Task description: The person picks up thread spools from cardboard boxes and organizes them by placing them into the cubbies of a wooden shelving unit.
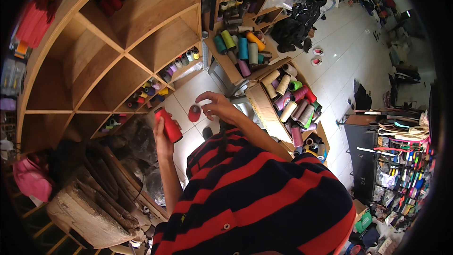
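A cone of red thread is in my left hand, whose fingers are wrapped round it. My right hand hangs in the air to the right of it, fingers curled but apart, with nothing in them. Below the right hand, on the tiled floor, shows a small red thing with a grey patch; its kind I cannot make out. The wooden shelf unit stands ahead and to the left, with small thread spools lined up in its lower compartments.
To the right, a cardboard box brims with thread cones of many colours. Behind it, more cones lie on a wooden surface. Black plastic bags sit on the floor at the back. Brown rolled material leans at the lower left.
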`<control>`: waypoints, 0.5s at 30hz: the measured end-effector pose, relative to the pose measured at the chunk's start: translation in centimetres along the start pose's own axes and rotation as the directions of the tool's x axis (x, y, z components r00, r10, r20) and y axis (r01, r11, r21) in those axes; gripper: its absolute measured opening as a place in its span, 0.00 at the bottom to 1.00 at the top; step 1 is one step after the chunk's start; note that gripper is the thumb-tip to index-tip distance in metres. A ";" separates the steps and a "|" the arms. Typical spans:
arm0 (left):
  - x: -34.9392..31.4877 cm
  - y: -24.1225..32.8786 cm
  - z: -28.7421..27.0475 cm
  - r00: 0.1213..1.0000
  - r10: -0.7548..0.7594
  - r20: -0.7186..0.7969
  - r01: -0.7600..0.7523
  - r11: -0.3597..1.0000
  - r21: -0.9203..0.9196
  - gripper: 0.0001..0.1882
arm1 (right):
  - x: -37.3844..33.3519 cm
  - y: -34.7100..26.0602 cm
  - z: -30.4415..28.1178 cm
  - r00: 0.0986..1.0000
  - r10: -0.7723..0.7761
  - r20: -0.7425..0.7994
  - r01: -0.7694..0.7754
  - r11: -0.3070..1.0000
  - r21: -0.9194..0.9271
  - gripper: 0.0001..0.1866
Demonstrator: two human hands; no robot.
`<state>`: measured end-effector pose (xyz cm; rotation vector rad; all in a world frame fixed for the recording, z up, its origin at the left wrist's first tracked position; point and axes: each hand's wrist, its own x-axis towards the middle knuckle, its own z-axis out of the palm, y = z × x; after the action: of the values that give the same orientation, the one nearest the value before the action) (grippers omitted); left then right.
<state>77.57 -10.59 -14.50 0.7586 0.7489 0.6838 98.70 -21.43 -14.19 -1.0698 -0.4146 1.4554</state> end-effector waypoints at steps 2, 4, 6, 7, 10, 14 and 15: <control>1.6 0.3 -0.1 1.000 0.020 -0.009 -0.020 1.000 0.003 0.22 | 2.4 0.4 -2.1 0.993 -0.095 -0.070 0.088 0.992 -0.096 0.14; 7.1 -3.1 -2.3 0.980 -0.185 -0.071 0.186 0.983 0.007 0.26 | 6.8 4.7 -6.0 0.974 -0.206 -0.096 0.180 0.958 -0.225 0.13; 10.2 -7.1 -7.3 0.958 -0.247 -0.142 0.261 0.961 0.088 0.23 | 6.2 7.8 -5.9 0.978 0.022 -0.210 -0.053 0.988 -0.145 0.17; 10.9 -7.9 -7.4 0.953 -0.222 -0.204 0.235 0.971 0.044 0.23 | 6.1 7.6 -7.0 0.967 0.080 -0.242 -0.124 0.977 -0.175 0.18; 7.9 -11.2 -10.4 0.893 -0.203 -0.401 0.215 0.976 -0.014 0.26 | 5.7 9.8 -8.9 0.927 0.315 -0.206 -0.336 0.939 -0.075 0.19; 4.1 -13.8 -14.2 0.899 -0.312 -0.307 0.252 0.942 -0.220 0.28 | 6.4 13.7 -10.3 0.940 0.330 -0.085 -0.323 0.943 0.078 0.24; 4.3 -13.8 -14.0 0.887 -0.338 -0.313 0.294 0.939 -0.180 0.29 | 7.0 14.1 -10.3 0.933 0.349 -0.088 -0.340 0.935 0.101 0.26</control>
<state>72.53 -9.88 -33.98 0.3862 1.1076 0.5620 99.60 -21.47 -33.00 -1.1863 -0.0888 1.7002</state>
